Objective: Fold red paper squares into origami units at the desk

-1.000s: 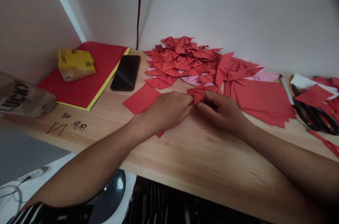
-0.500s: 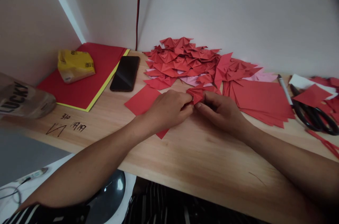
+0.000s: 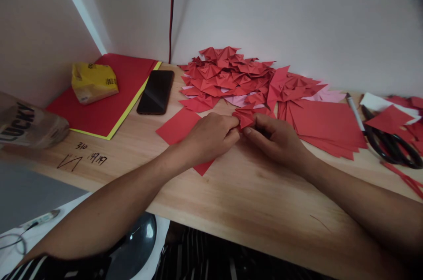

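Observation:
A small folded red paper piece (image 3: pixel 245 117) is pinched between my two hands at the middle of the table. My left hand (image 3: pixel 214 135) grips its left side, fingers curled, while my right hand (image 3: pixel 272 135) holds the right side between thumb and fingers. Part of the piece is hidden by my fingers. Flat red paper (image 3: pixel 178 125) lies under and beside my left hand. Just beyond my hands spreads a heap of folded red paper pieces (image 3: pixel 224 75), with some pink ones among them. A stack of red paper sheets (image 3: pixel 330 123) lies right of my right hand.
Black-handled scissors (image 3: pixel 383 143), a white pen (image 3: pixel 355 110) and red scraps lie at the right. To the left are a black phone (image 3: pixel 156 91), red and yellow sheets (image 3: pixel 124 77) under a yellow packet (image 3: pixel 94 81), and a clear container (image 3: pixel 29 123) lettered LUCKY.
My hands stay in nearly the same spot, still closed on the folded red paper. The flat red paper under my left hand has shifted slightly.

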Action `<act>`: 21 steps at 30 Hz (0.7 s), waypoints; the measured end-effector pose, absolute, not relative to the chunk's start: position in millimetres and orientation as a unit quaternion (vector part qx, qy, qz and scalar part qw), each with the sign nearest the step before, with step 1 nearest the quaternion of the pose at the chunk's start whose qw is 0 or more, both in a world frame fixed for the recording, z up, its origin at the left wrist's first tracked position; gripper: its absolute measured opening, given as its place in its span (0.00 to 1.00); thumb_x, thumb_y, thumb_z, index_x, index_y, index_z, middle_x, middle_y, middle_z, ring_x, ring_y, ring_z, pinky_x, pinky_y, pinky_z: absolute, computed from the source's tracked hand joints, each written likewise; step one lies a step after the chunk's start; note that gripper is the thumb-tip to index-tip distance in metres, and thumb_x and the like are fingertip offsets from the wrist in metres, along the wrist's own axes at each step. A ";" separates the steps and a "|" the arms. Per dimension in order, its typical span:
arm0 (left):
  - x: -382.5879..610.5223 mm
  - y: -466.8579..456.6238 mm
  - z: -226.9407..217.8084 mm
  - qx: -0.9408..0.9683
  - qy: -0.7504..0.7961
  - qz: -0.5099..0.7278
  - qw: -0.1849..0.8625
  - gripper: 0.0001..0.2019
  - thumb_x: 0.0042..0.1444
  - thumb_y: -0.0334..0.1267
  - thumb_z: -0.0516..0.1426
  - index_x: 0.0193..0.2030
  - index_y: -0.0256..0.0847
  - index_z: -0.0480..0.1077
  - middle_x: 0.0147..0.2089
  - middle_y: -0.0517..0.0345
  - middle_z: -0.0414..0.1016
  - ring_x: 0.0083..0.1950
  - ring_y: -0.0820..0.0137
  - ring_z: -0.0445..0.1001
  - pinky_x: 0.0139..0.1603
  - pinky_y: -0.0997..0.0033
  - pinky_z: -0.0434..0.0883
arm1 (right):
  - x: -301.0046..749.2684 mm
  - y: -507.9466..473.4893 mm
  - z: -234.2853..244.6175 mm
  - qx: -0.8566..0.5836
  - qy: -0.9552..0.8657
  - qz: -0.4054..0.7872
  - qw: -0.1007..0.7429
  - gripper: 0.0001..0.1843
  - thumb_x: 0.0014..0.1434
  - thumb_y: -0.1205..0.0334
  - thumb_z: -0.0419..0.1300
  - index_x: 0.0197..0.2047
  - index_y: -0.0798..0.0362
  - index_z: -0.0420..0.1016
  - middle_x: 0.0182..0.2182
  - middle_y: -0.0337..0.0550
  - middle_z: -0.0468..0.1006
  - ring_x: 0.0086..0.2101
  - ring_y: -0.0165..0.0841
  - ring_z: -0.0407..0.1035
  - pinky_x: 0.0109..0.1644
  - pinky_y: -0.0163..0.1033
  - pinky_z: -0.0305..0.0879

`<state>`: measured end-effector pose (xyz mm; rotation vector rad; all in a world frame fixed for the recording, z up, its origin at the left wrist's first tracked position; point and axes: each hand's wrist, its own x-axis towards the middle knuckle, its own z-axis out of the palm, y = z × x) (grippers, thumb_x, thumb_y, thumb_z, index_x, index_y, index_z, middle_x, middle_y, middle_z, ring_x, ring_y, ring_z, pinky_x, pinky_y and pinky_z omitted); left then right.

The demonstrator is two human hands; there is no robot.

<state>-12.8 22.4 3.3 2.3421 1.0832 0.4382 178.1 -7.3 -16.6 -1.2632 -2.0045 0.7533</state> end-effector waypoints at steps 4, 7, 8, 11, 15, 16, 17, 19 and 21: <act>-13.7 22.7 3.2 0.862 0.393 0.171 0.271 0.11 0.58 0.33 0.50 0.25 0.38 0.62 0.25 0.60 0.66 0.28 0.74 0.62 0.31 0.69 0.55 | 179.1 -6.4 -17.9 -0.480 -0.759 0.298 0.323 0.09 0.64 0.60 0.55 0.31 0.51 0.67 0.24 0.36 0.65 0.26 0.30 0.59 0.29 0.37 0.56; -14.4 22.8 2.1 0.862 0.389 0.178 0.273 0.11 0.58 0.33 0.50 0.24 0.38 0.61 0.24 0.61 0.64 0.27 0.74 0.61 0.31 0.69 0.54 | 179.5 -6.0 -19.5 -0.479 -0.759 0.301 0.322 0.09 0.64 0.60 0.55 0.31 0.51 0.67 0.25 0.37 0.66 0.28 0.30 0.60 0.31 0.37 0.57; -14.5 22.9 1.8 0.861 0.388 0.180 0.273 0.11 0.58 0.33 0.50 0.24 0.38 0.61 0.24 0.61 0.64 0.28 0.74 0.61 0.31 0.69 0.54 | 179.6 -6.0 -19.9 -0.481 -0.759 0.299 0.322 0.09 0.64 0.60 0.55 0.31 0.51 0.67 0.25 0.36 0.66 0.27 0.30 0.60 0.31 0.37 0.57; -14.6 23.5 1.9 0.861 0.386 0.184 0.276 0.11 0.58 0.33 0.50 0.24 0.38 0.61 0.24 0.61 0.64 0.28 0.74 0.61 0.31 0.70 0.54 | 179.7 -6.4 -20.4 -0.488 -0.754 0.294 0.327 0.09 0.63 0.60 0.55 0.30 0.51 0.66 0.25 0.36 0.65 0.27 0.30 0.59 0.30 0.37 0.55; -14.4 23.8 3.2 0.857 0.389 0.190 0.281 0.11 0.56 0.32 0.51 0.23 0.38 0.61 0.23 0.62 0.63 0.27 0.75 0.60 0.30 0.70 0.53 | 179.3 -7.0 -19.3 -0.495 -0.749 0.296 0.327 0.10 0.63 0.59 0.55 0.30 0.51 0.66 0.24 0.36 0.65 0.26 0.30 0.59 0.29 0.37 0.55; -14.3 23.6 3.3 0.856 0.389 0.192 0.282 0.11 0.56 0.32 0.51 0.23 0.38 0.61 0.23 0.62 0.63 0.27 0.75 0.60 0.29 0.70 0.53 | 179.1 -7.0 -18.9 -0.496 -0.748 0.297 0.327 0.10 0.63 0.59 0.55 0.30 0.50 0.66 0.24 0.36 0.65 0.26 0.30 0.59 0.29 0.37 0.55; -14.1 23.4 3.2 0.855 0.389 0.195 0.282 0.11 0.56 0.32 0.51 0.23 0.38 0.60 0.23 0.62 0.62 0.26 0.75 0.59 0.29 0.70 0.52 | 178.9 -7.1 -18.5 -0.496 -0.748 0.298 0.326 0.10 0.63 0.59 0.55 0.29 0.50 0.66 0.24 0.36 0.65 0.26 0.30 0.59 0.29 0.37 0.55; -13.9 23.0 2.7 0.856 0.388 0.196 0.281 0.11 0.56 0.31 0.51 0.23 0.38 0.61 0.22 0.62 0.63 0.26 0.75 0.59 0.29 0.70 0.52 | 178.7 -7.0 -17.9 -0.494 -0.747 0.304 0.326 0.10 0.63 0.59 0.55 0.29 0.50 0.65 0.24 0.36 0.65 0.26 0.30 0.59 0.29 0.37 0.55; -13.8 22.9 2.0 0.857 0.385 0.196 0.281 0.10 0.56 0.32 0.51 0.23 0.38 0.62 0.23 0.62 0.64 0.27 0.75 0.60 0.29 0.70 0.53 | 178.7 -6.9 -17.6 -0.493 -0.746 0.307 0.326 0.11 0.63 0.60 0.55 0.29 0.50 0.65 0.23 0.35 0.64 0.25 0.30 0.59 0.29 0.37 0.55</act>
